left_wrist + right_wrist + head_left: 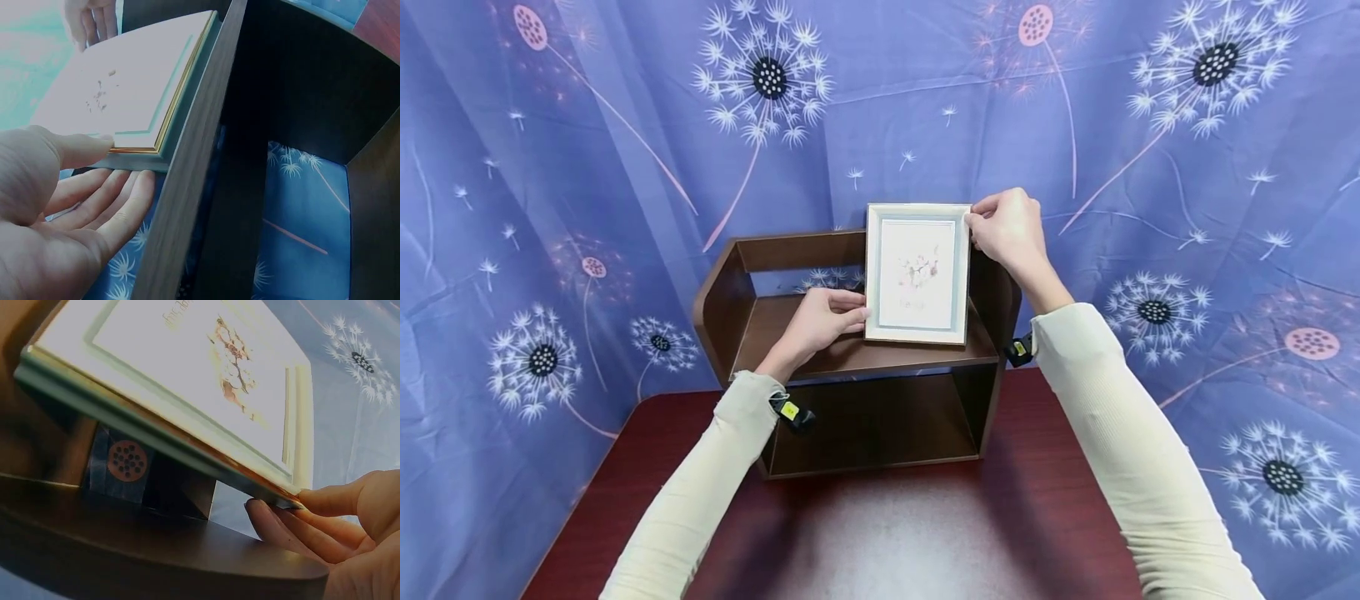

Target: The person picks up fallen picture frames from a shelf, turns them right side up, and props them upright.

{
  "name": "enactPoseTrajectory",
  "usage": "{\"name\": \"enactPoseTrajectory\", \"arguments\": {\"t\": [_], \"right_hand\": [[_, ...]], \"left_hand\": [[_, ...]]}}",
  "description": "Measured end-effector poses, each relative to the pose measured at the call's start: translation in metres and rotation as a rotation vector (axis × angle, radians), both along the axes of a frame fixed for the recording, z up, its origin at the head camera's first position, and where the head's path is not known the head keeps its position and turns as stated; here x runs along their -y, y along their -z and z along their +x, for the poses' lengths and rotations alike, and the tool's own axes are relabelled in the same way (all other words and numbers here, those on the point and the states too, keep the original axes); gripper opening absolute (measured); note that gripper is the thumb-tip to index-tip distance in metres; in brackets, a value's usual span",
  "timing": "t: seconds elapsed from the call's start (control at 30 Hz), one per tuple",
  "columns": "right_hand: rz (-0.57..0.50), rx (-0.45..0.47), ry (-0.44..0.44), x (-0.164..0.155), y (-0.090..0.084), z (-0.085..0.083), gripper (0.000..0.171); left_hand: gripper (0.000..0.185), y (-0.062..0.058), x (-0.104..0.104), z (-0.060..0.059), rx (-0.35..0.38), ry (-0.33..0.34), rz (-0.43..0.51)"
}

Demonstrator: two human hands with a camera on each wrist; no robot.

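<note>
On the upper board of the brown wooden shelf unit (857, 358), toward its right end, I've got the white picture frame (917, 273) standing upright, its bottom edge on the board and its face toward me. My left hand (820, 321) pinches the frame's lower left edge, thumb on the front, fingers (119, 203) stretched flat behind it; my right hand (1009, 229) grips the top right corner, thumb in front and fingers (281, 528) curled round the back. Both hands are closed on the frame, neither one loose. The frame's back appears to lean toward the unit's rear rail, though I can't tell whether it touches. To do this well, I'd judge: keep the bottom edge planted on the board, well back from its front edge, tip the top gently with the right hand, and steady the base with the left so it doesn't slide. Behind hangs the blue dandelion-print cloth (1187, 150); below, the dark red table (925, 533) carries the shelf.
</note>
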State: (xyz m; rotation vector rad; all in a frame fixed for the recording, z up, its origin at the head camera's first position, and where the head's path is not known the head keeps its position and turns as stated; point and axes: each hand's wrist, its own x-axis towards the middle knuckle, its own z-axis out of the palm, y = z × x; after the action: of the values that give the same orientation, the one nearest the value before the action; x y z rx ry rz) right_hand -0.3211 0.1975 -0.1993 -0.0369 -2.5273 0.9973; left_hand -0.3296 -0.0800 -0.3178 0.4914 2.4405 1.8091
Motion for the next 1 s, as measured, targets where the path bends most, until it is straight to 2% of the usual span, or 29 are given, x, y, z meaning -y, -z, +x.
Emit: {"name": "enactPoseTrajectory", "arguments": {"t": [0.2,0.53,1.0], "right_hand": [[0.018,-0.005,0.008,0.001,0.000,-0.004,0.032],[-0.009,0.008,-0.008,0.001,0.002,-0.006,0.035],[-0.015,0.018,-0.018,0.004,0.003,-0.007,0.036]], "left_hand": [[0.037,0.001,-0.007,0.006,-0.004,0.000,-0.018],[0.036,0.001,-0.011,0.013,0.010,-0.025,0.006],[0.038,0.000,-0.005,0.013,0.005,-0.023,-0.001]]}}
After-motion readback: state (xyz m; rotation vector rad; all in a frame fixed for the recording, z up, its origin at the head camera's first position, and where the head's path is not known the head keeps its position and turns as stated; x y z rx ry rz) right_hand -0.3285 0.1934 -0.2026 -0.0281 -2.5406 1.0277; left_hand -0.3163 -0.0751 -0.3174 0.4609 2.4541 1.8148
